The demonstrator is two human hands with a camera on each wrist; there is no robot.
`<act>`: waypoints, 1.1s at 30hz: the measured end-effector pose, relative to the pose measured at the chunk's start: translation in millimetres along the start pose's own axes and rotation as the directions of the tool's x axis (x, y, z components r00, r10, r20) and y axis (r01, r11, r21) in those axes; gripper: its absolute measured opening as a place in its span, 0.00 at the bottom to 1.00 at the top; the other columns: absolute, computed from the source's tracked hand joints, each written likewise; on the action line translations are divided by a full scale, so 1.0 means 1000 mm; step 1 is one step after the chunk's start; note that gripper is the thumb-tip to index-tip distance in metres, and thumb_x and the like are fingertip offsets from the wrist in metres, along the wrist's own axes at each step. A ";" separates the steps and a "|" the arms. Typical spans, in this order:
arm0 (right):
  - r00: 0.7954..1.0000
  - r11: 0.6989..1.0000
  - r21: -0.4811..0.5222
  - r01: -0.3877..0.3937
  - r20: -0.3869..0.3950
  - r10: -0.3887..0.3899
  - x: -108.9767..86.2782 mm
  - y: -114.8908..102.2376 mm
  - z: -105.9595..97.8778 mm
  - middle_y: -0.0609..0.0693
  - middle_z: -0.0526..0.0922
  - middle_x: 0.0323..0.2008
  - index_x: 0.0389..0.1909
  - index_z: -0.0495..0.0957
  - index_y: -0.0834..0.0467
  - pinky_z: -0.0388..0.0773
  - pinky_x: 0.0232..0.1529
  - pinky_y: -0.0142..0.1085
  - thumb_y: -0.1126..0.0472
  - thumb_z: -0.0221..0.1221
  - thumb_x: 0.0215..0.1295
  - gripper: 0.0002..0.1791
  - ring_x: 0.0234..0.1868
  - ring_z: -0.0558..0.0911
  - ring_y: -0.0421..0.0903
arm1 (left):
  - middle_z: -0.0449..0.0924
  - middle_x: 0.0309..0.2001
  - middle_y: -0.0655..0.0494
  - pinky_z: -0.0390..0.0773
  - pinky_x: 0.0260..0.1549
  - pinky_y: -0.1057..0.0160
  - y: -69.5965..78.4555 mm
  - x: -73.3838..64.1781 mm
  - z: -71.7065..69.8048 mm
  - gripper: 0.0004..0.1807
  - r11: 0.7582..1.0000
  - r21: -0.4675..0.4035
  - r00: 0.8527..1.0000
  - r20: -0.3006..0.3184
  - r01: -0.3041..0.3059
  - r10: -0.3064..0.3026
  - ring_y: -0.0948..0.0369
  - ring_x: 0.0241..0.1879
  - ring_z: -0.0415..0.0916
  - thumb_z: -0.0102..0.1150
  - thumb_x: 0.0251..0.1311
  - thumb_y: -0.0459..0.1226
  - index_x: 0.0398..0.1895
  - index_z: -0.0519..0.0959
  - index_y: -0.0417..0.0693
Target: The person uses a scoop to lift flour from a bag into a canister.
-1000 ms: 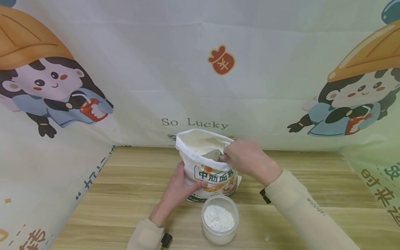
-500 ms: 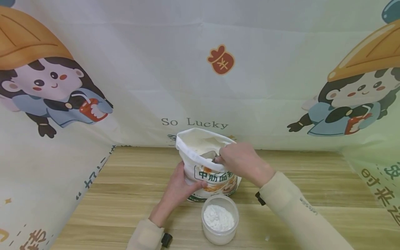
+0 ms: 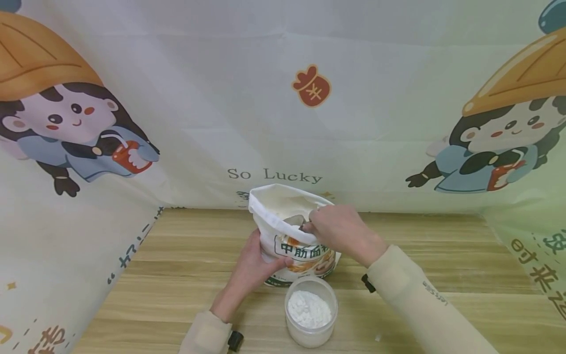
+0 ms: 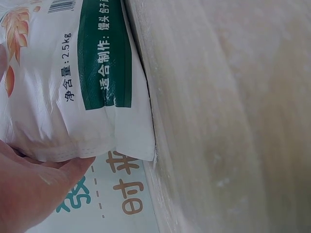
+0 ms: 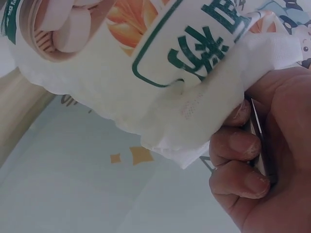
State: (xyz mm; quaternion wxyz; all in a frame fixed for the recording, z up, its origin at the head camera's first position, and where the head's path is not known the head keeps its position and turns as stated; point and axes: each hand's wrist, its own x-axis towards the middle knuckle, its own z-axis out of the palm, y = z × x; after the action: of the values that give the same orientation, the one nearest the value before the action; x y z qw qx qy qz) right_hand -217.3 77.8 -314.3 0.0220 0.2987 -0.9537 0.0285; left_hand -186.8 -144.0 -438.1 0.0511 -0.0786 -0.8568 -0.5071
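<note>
A white flour bag (image 3: 269, 241) with green lettering stands on the table, its top rolled down and its mouth open. My left hand (image 3: 254, 265) holds it at the left side, with the thumb across the front; in the left wrist view the fingers (image 4: 73, 170) lie against the bag's edge. In the bag's mouth, my right hand (image 3: 340, 231) grips a metal scoop (image 3: 295, 220). The right wrist view has the fingers curled round its handle (image 5: 262, 141). The front rim of the bag hides part of the scoop's blade.
Just in front of the bag stands a clear round plastic tub (image 3: 334, 305) with white flour (image 3: 309, 309) in it. The wooden table (image 3: 177, 275) ends at a printed cloth backdrop (image 3: 212, 132) behind and on both sides.
My right hand has shifted slightly left over the bag's mouth, and the scoop has moved left and a little lower at the front rim. The left hand, bag and tub have stayed put.
</note>
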 end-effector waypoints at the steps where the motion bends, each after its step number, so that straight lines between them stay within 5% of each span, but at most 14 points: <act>1: 1.000 1.000 0.007 -0.004 0.003 0.004 0.000 0.000 -0.001 0.46 0.74 0.19 0.24 0.76 0.53 0.70 0.17 0.35 0.47 0.58 0.77 0.21 0.20 0.72 0.44 | 0.74 0.63 0.45 0.70 0.67 0.40 0.000 0.000 0.000 0.54 1.000 0.001 1.000 0.000 0.001 -0.001 0.46 0.64 0.74 0.83 0.48 0.46 0.75 0.61 0.42; 14: 1.000 0.998 0.052 -0.027 0.000 0.027 -0.012 0.008 -0.012 0.45 0.76 0.22 0.29 0.79 0.54 0.74 0.21 0.36 0.47 0.59 0.76 0.17 0.24 0.75 0.44 | 0.74 0.63 0.44 0.71 0.67 0.40 0.001 0.000 0.000 0.54 1.000 0.014 1.000 0.000 -0.005 0.005 0.46 0.63 0.74 0.83 0.48 0.45 0.75 0.61 0.41; 20: 0.998 0.998 0.066 -0.006 -0.065 0.010 -0.020 0.016 -0.015 0.45 0.76 0.23 0.35 0.82 0.55 0.75 0.22 0.36 0.49 0.61 0.75 0.14 0.25 0.75 0.43 | 0.74 0.64 0.43 0.70 0.67 0.41 0.000 0.000 0.000 0.55 1.000 0.025 1.000 -0.007 -0.005 0.005 0.45 0.64 0.73 0.83 0.47 0.46 0.75 0.61 0.40; 33: 0.989 0.996 0.085 -0.012 -0.144 0.024 -0.034 0.031 -0.019 0.44 0.70 0.18 0.29 0.78 0.54 0.68 0.19 0.35 0.49 0.62 0.74 0.16 0.21 0.70 0.43 | 0.74 0.64 0.42 0.69 0.68 0.41 -0.001 -0.001 0.001 0.55 1.000 0.015 1.000 -0.010 -0.005 0.006 0.45 0.65 0.73 0.83 0.47 0.46 0.75 0.61 0.40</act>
State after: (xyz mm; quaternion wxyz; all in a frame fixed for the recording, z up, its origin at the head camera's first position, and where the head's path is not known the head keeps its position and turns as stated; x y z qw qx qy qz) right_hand -206.4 123.3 -298.9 0.0784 0.2878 -0.9502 0.0904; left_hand -186.5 -144.1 -439.6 0.0573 -0.0781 -0.8602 -0.5007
